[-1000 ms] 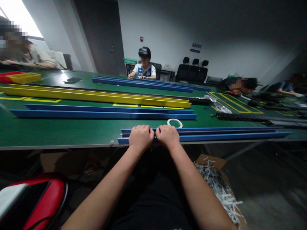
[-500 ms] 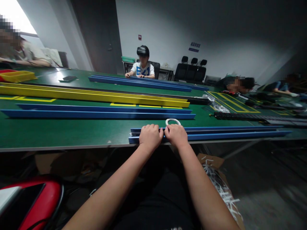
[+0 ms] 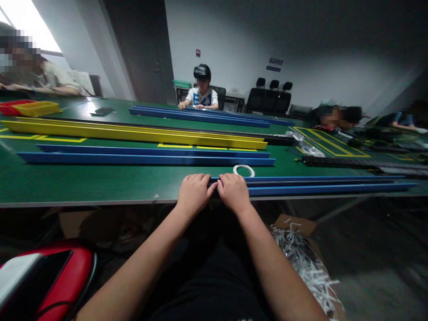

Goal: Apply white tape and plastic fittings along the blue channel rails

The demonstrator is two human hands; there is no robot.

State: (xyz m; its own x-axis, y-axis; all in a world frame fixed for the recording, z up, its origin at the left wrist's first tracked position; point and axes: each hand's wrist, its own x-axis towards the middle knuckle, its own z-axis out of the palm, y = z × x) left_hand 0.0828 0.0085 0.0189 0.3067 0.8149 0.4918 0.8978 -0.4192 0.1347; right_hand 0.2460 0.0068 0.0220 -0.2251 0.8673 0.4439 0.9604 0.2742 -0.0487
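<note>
A long blue channel-shaped rail point(image 3: 321, 186) lies along the table's near edge, stretching off to the right. My left hand point(image 3: 193, 191) is closed over its left end and covers it. Just to the right, my right hand point(image 3: 233, 191) wraps over the same rail, its thumb almost meeting the left thumb. Both sets of fingers curl over the far side, so their tips and anything under them are hidden. Behind the rail, close to my right hand, lies a white tape roll point(image 3: 244, 171).
Farther in on the green table point(image 3: 100, 183) lie two blue rails point(image 3: 150, 159), a yellow rail point(image 3: 133, 135) and more blue rails point(image 3: 200, 117). A black strip point(image 3: 351, 163) is at right. Below stand a box of white strips point(image 3: 301, 258) and a red chair point(image 3: 80, 263). Co-workers sit around.
Both hands have slid left along the blue rail, the left one now covering its end, which showed before. The view has shifted slightly.
</note>
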